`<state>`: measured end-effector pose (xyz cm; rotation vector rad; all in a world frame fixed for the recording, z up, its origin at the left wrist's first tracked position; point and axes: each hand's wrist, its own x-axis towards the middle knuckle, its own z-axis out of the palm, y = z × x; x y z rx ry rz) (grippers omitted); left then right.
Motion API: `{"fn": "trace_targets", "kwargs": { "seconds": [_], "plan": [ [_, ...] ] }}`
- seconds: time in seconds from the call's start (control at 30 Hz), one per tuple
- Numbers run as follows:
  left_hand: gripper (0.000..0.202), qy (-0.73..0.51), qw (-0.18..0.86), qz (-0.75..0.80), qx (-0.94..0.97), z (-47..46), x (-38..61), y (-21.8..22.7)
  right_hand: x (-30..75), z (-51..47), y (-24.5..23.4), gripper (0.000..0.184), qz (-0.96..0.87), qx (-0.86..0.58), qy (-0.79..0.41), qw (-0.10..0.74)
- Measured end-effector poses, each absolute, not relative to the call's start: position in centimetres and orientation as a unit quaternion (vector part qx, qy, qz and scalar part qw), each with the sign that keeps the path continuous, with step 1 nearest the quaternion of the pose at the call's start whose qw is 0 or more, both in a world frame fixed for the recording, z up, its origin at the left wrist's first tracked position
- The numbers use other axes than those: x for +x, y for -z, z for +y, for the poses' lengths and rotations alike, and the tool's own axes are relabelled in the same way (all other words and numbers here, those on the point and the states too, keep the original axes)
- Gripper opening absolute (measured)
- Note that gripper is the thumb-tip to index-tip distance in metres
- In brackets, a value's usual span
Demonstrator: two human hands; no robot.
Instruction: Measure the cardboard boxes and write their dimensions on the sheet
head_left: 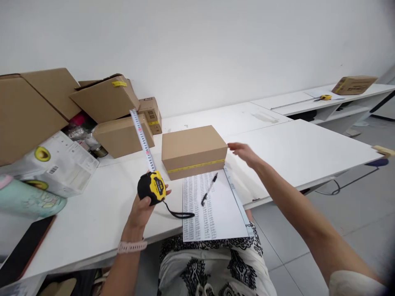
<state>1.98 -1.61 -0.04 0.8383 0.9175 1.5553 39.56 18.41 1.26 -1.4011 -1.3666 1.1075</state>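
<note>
My left hand [142, 210] is closed around a yellow and black tape measure [157, 187], and its blade [142, 139] is pulled out, slanting up and to the left. A black wrist strap hangs from the case. In front of me a closed cardboard box [194, 144] with a yellow strip along its side lies on the white table. Beside the box's right end is my right hand [243, 153], fingers stretched out; whether the fingertips touch the box I cannot tell. Nearer to me a black and clear pen [210, 189] rests on a handwritten sheet [228, 213].
Several cardboard boxes [106, 98] are piled at the left, above a white carton with avocado pictures [72, 164]. A mint-green bottle [33, 197] and a dark flat object [26, 248] lie in front. Far right, another tape measure [325, 97] sits near a box [354, 85].
</note>
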Motion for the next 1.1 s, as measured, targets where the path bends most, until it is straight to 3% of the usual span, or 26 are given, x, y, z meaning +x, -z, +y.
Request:
{"fn": "trace_targets", "kwargs": {
  "seconds": [0.07, 0.13, 0.3, 0.4, 0.53, 0.7, 0.9, 1.1],
  "plan": [
    [0.082, -0.643, 0.566, 0.391, 0.338, 0.2, 1.5, 0.4, 39.1, 16.3, 0.2, 0.049, -0.602, -0.515, -0.488, 0.367],
    [0.081, -0.639, 0.576, 0.384, 0.336, 1.5, 1.4, -0.1, 38.4, 15.2, -0.1, 0.045, -0.648, -0.456, -0.505, 0.343],
    [0.092, -0.660, 0.556, 0.339, 0.376, 2.3, 1.1, -5.6, 37.6, 14.5, -6.5, 0.031, -0.681, -0.474, -0.393, 0.396],
    [0.090, -0.673, 0.527, 0.320, 0.408, 1.9, 0.9, -9.6, 37.4, 14.1, -10.4, 0.040, -0.687, -0.512, -0.318, 0.406],
    [0.079, -0.668, 0.509, 0.327, 0.433, 1.5, 0.9, -12.4, 36.8, 14.0, -12.3, 0.052, -0.661, -0.563, -0.309, 0.388],
    [0.066, -0.660, 0.510, 0.364, 0.414, 2.0, 0.9, -11.7, 36.0, 14.8, -11.1, 0.048, -0.653, -0.578, -0.325, 0.367],
    [0.075, -0.646, 0.537, 0.365, 0.402, 3.7, 0.2, -10.2, 35.6, 15.8, -8.9, 0.049, -0.651, -0.591, -0.339, 0.336],
    [0.070, -0.622, 0.570, 0.341, 0.416, 5.4, 0.2, -9.6, 36.3, 15.9, -9.0, 0.047, -0.640, -0.616, -0.330, 0.319]
  ]
}}
